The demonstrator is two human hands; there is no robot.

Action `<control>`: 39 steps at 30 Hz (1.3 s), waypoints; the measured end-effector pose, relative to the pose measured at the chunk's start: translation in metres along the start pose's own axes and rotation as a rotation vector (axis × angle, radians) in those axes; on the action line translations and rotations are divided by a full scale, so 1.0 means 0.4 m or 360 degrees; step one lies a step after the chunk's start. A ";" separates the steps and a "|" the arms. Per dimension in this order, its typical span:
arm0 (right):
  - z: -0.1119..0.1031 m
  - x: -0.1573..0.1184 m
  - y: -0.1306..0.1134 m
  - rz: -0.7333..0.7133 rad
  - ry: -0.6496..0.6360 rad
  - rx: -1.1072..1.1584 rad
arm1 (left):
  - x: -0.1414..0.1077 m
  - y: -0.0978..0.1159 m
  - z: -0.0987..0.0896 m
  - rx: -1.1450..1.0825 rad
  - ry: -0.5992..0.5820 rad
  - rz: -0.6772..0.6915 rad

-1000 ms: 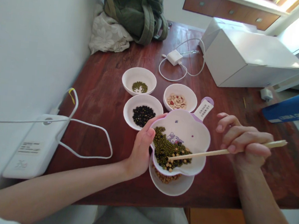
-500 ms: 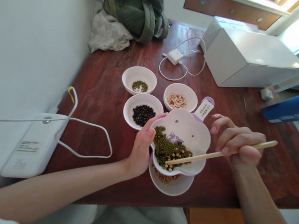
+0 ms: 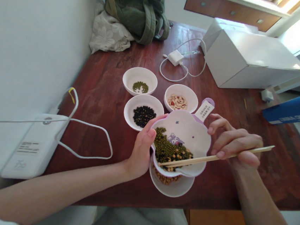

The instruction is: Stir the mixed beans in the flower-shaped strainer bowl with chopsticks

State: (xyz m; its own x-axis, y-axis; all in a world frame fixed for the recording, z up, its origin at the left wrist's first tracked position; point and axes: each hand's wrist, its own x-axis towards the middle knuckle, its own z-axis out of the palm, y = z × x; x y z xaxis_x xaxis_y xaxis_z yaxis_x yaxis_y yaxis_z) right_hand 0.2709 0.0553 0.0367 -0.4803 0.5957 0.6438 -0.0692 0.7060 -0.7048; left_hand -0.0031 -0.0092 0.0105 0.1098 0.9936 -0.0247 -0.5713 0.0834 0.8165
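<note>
Your left hand (image 3: 142, 150) grips the flower bowl's (image 3: 190, 130) left rim, tilted over a white bowl (image 3: 174, 187) at the counter (image 3: 101, 93) edge; your right hand (image 3: 235, 145) pinches chopsticks (image 3: 204, 159) into its beans (image 3: 167, 149).

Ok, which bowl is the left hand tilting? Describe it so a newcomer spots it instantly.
On the dark red wooden table, find the cluster of small round white bowls near the front edge. The left hand grips the flower-shaped white bowl with lilac rim, holding mixed beans. Only it has scalloped edges, a cartoon print and a labelled handle.
</note>
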 end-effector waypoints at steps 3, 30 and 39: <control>-0.001 -0.001 -0.001 0.0016 0.0034 -0.0020 | 0.000 -0.001 -0.002 0.0011 0.0019 -0.0007; 0.016 -0.006 -0.016 0.0097 0.0210 -0.0038 | 0.003 -0.003 -0.002 -0.0027 0.0030 -0.0017; 0.006 0.005 -0.037 -0.0010 0.0051 -0.0151 | 0.001 -0.007 -0.003 0.0022 0.0007 0.0027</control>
State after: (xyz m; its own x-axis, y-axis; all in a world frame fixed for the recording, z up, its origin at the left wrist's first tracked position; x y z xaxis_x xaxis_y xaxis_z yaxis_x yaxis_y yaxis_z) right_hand 0.2689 0.0450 0.0478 -0.4520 0.6020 0.6583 0.0115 0.7419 -0.6704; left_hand -0.0023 -0.0088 0.0074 0.0968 0.9952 -0.0134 -0.5618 0.0657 0.8247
